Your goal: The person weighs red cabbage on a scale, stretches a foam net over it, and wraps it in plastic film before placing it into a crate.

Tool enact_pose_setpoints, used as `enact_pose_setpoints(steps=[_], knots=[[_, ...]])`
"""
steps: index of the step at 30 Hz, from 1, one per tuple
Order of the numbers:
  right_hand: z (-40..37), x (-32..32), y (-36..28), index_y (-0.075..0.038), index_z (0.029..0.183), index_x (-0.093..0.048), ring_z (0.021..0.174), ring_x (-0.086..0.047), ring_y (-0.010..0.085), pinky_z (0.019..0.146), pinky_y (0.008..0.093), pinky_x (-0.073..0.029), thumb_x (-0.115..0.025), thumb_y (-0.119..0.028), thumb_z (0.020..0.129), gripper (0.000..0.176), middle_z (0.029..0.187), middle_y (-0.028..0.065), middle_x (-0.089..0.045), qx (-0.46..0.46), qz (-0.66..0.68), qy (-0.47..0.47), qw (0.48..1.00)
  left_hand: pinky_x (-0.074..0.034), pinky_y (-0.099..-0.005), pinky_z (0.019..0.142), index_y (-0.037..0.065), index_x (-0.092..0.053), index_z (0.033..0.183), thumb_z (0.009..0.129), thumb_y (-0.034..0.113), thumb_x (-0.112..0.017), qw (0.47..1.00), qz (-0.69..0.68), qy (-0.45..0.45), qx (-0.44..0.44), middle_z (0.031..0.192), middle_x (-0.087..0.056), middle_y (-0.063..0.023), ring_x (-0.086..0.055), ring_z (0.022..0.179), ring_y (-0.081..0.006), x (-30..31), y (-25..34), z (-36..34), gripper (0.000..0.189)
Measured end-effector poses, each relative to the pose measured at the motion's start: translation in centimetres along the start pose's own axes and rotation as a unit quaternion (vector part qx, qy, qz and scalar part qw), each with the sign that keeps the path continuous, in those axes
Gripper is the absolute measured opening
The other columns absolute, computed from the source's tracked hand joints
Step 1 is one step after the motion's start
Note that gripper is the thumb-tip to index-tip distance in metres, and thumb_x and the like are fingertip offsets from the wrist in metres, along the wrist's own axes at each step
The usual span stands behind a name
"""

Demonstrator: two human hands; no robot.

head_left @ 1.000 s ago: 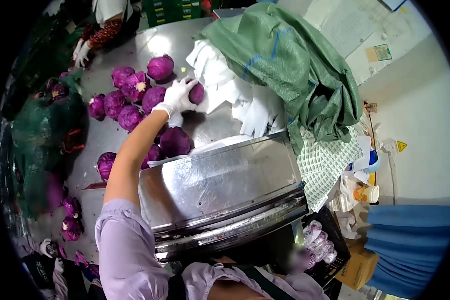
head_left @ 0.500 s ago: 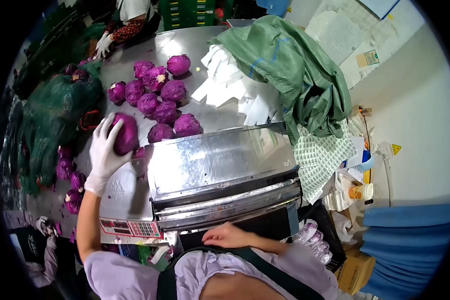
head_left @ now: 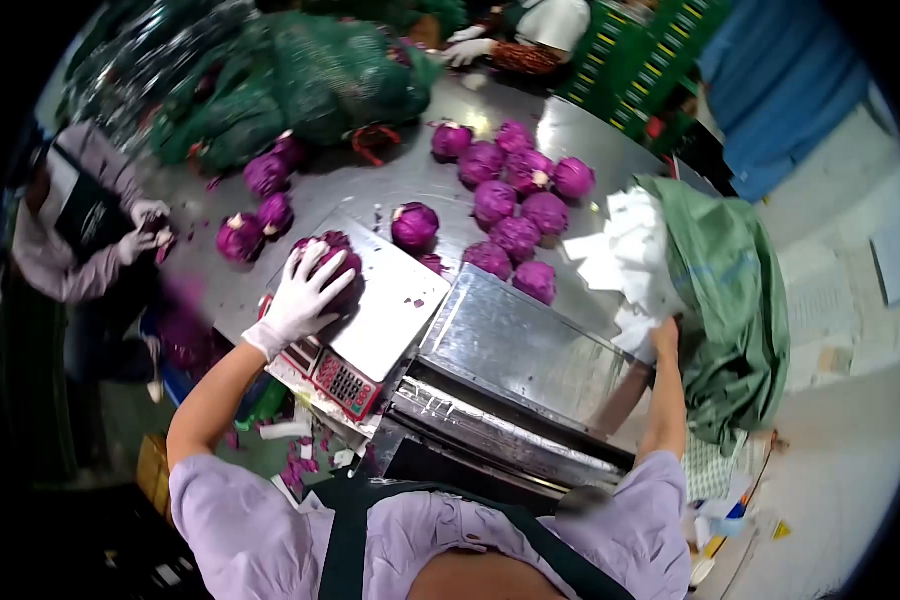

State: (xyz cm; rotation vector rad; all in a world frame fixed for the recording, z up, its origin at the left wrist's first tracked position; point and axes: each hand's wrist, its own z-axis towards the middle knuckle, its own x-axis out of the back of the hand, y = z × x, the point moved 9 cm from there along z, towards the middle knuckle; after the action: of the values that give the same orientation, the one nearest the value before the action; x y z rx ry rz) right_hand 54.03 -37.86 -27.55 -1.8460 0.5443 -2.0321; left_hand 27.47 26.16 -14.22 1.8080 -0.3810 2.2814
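My left hand (head_left: 305, 298), in a white glove, has its fingers spread over a purple cabbage (head_left: 342, 262) on the left part of the scale's metal plate (head_left: 390, 305). Bare, my right hand (head_left: 667, 333) reaches to the lower edge of a pile of white paper sheets (head_left: 630, 245), beside the green sack (head_left: 730, 300); its fingertips are too small to make out. Another cabbage (head_left: 415, 226) sits at the plate's upper edge. Several cabbages (head_left: 515, 238) stand grouped between the scale and the paper.
A metal wrapping machine (head_left: 530, 345) lies between my arms. Green net bags (head_left: 300, 90) fill the table's upper left, with loose cabbages (head_left: 267, 174) below. One co-worker's gloved hands (head_left: 145, 235) are at left, another's (head_left: 467, 48) at the top. Green crates (head_left: 640, 60) stand behind.
The view has swung round. My left hand has brought a cabbage over the scale. My right hand has gone from near my body out to the white paper.
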Motion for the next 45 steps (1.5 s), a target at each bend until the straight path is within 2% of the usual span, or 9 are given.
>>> enact_pose_setpoints(steps=[6, 16, 21, 24, 26, 30, 34, 40, 45], knots=[[1.4, 2.6, -2.0, 0.002, 0.103, -0.053, 0.090, -0.056, 0.0418, 0.077, 0.0458, -0.045, -0.058, -0.010, 0.065, 0.040, 0.099, 0.0266, -0.058, -0.119, -0.022, 0.066, 0.990, -0.021, -0.0531, 0.103, 0.012, -0.039, 0.129, 0.063, 0.023, -0.071, 0.991, -0.072, 0.083, 0.072, 0.137, -0.032, -0.0156, -0.027, 0.128, -0.0336, 2.1, -1.5, -0.6, 0.074], [-14.1, 6.9, -36.3, -0.003, 0.094, -0.056, 0.074, -0.055, 0.0337, 0.066, 0.0412, -0.045, -0.056, 0.001, 0.070, 0.024, 0.079, 0.0149, -0.058, 0.480, -0.012, 0.151, 0.864, -0.031, -0.0355, 0.102, 0.007, -0.044, 0.125, 0.071, 0.019, -0.069, 0.873, -0.404, 0.224, 0.154, 0.128, -0.042, -0.0163, -0.039, 0.122, -0.0288, 5.4, 5.4, -1.8, 0.061], [-26.5, 4.5, -45.3, -0.002, 0.099, -0.060, 0.090, -0.058, 0.0174, 0.077, 0.0305, -0.045, -0.066, -0.017, 0.080, 0.025, 0.096, 0.0107, -0.062, 0.291, 0.355, -0.139, 0.877, -0.028, -0.0350, 0.102, 0.002, -0.031, 0.133, 0.071, 0.021, -0.073, 0.708, -0.675, 0.151, 0.143, 0.130, -0.038, -0.0167, -0.035, 0.123, -0.0251, 7.4, 13.4, -1.0, 0.078], [-29.9, 5.2, -47.7, -0.001, 0.105, -0.056, 0.085, -0.059, 0.0156, 0.074, 0.0294, -0.048, -0.070, -0.016, 0.076, 0.035, 0.095, 0.0091, -0.062, 0.391, 0.334, -0.132, 0.847, -0.046, -0.0222, 0.071, 0.000, -0.055, 0.111, 0.076, 0.013, -0.068, 0.567, -0.789, 0.135, 0.193, 0.087, -0.061, -0.0025, -0.056, 0.078, -0.0070, 5.7, 14.8, -2.4, 0.040], [-28.7, 7.0, -46.7, -0.001, 0.114, -0.048, 0.083, -0.060, 0.0158, 0.072, 0.0273, -0.050, -0.071, -0.008, 0.073, 0.048, 0.093, 0.0108, -0.061, 0.252, 0.446, -0.156, 0.844, -0.039, -0.0172, 0.055, 0.003, -0.063, 0.096, 0.078, 0.014, -0.065, 0.691, -0.687, 0.121, 0.188, 0.069, -0.055, 0.0058, -0.045, 0.060, -0.0003, 7.3, 14.5, -4.2, 0.021], [-29.5, 8.1, -45.2, 0.002, 0.106, -0.052, 0.070, -0.059, 0.0103, 0.062, 0.0212, -0.049, -0.068, -0.001, 0.074, 0.035, 0.082, 0.0065, -0.062, 0.290, 0.371, -0.079, 0.879, -0.040, -0.0178, 0.057, 0.002, -0.063, 0.092, 0.079, 0.017, -0.063, 0.677, -0.728, 0.025, 0.104, 0.071, -0.057, 0.0035, -0.048, 0.062, -0.0011, 8.0, 15.7, -6.3, 0.020], [-30.6, 2.7, -42.5, 0.001, 0.095, -0.058, 0.071, -0.057, 0.0070, 0.061, 0.0203, -0.046, -0.063, -0.006, 0.081, 0.016, 0.081, 0.0023, -0.061, 0.107, 0.507, -0.188, 0.834, -0.045, -0.0217, 0.073, -0.003, -0.053, 0.114, 0.086, 0.021, -0.056, 0.367, -0.927, 0.065, 0.039, 0.095, -0.061, -0.0046, -0.056, 0.082, -0.0077, 5.1, 14.4, -5.8, 0.037], [-34.6, 0.0, -44.9, -0.002, 0.084, -0.064, 0.090, -0.059, 0.0258, 0.081, 0.0339, -0.045, -0.070, -0.012, 0.071, 0.017, 0.112, 0.0201, -0.057, 0.337, 0.276, 0.049, 0.899, -0.040, -0.0252, 0.086, 0.000, -0.041, 0.127, 0.087, 0.022, -0.057, 0.442, -0.869, 0.135, 0.176, 0.109, -0.054, -0.0052, -0.050, 0.100, -0.0113, 2.9, 17.1, -5.5, 0.048], [-32.0, -2.8, -44.2, 0.002, 0.088, -0.051, 0.086, -0.056, 0.0132, 0.071, 0.0253, -0.046, -0.052, -0.009, 0.088, 0.012, 0.105, 0.0138, -0.059, 0.106, 0.540, -0.077, 0.831, -0.040, -0.0195, 0.065, 0.000, -0.061, 0.085, 0.086, 0.025, -0.058, 0.439, -0.846, 0.155, 0.260, 0.076, -0.058, 0.0001, -0.051, 0.072, -0.0067, 0.2, 14.9, -8.2, 0.025]])
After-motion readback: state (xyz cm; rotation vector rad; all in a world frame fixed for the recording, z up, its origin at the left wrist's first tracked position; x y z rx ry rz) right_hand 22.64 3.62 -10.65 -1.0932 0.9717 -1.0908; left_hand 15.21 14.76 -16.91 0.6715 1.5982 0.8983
